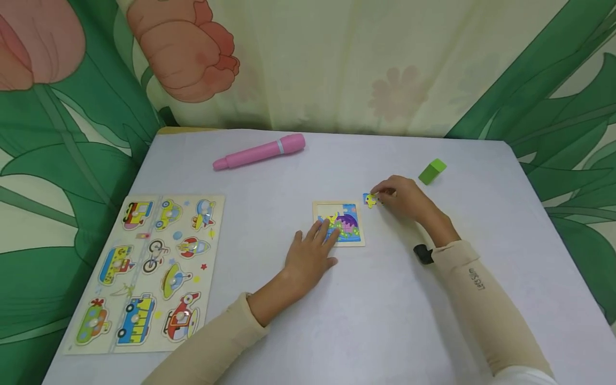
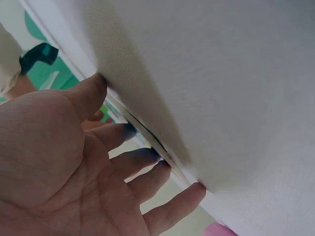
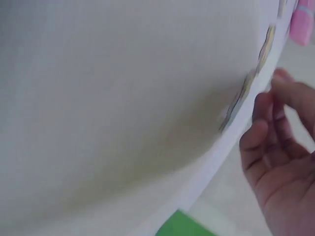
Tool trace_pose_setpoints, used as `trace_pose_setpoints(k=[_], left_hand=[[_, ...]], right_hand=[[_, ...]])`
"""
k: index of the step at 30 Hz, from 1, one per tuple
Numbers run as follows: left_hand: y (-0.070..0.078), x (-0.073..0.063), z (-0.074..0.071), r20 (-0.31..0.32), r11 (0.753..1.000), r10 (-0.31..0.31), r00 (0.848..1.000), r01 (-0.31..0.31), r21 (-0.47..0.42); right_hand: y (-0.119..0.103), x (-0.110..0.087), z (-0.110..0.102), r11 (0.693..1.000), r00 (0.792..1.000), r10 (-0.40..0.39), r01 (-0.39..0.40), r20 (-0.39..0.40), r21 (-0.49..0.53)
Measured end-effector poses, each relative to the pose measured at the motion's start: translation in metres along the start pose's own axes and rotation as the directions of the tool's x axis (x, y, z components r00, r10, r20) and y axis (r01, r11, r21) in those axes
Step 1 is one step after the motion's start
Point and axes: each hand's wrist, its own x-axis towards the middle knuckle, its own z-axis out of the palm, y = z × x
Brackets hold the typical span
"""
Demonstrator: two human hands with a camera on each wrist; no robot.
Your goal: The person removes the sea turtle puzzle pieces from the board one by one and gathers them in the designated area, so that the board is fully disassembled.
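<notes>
A small framed jigsaw puzzle (image 1: 355, 227) with a purple and green picture lies mid-table. Bare wood shows in the upper left of its tray. My left hand (image 1: 310, 262) rests with spread fingers over the puzzle's lower left corner. In the left wrist view, the left hand (image 2: 108, 162) has its fingertips along the tray's thin edge. A loose blue and yellow puzzle piece (image 1: 369, 200) lies just right of the tray. My right hand (image 1: 401, 198) is at that piece, fingers loosely bent. The right wrist view shows the right hand (image 3: 283, 147) beside the piece (image 3: 237, 103), without a visible grip.
A large knob puzzle board (image 1: 137, 272) with vehicle pictures lies at the left. Behind lies a pink marker-shaped thing (image 1: 260, 152). A green block (image 1: 432, 171) stands beyond the right hand. A patterned curtain (image 1: 337, 64) hangs behind the table's far edge.
</notes>
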Motion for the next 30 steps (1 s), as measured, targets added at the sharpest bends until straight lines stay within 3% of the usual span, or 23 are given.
trace_pose_setpoints(k=[4, 6, 14, 24, 30], left_hand=[[0.000, 0.000, 0.001, 0.014, 1.000, 0.000, 1.000, 0.000, -0.006], [0.000, 0.001, 0.001, 0.012, 1.000, -0.002, 1.000, 0.002, 0.004], [0.000, 0.002, -0.002, 0.015, 1.000, -0.006, 1.000, 0.005, 0.017], [0.002, 0.001, -0.001, 0.019, 0.999, -0.010, 1.000, 0.009, 0.036], [0.002, 0.004, -0.002, 0.013, 0.999, -0.014, 1.000, 0.013, 0.046]], right_hand=[[-0.014, 0.004, 0.015, 0.985, 0.983, -0.169, 0.166, 0.078, 0.045], [-0.021, 0.007, 0.020, 0.977, 0.971, -0.210, 0.203, 0.114, 0.070], [-0.031, 0.013, 0.027, 0.976, 0.951, -0.216, 0.204, 0.220, 0.075], [-0.032, 0.013, 0.030, 0.960, 0.939, -0.279, 0.264, 0.201, 0.097], [-0.032, 0.014, 0.031, 0.960, 0.938, -0.281, 0.277, 0.204, 0.047]])
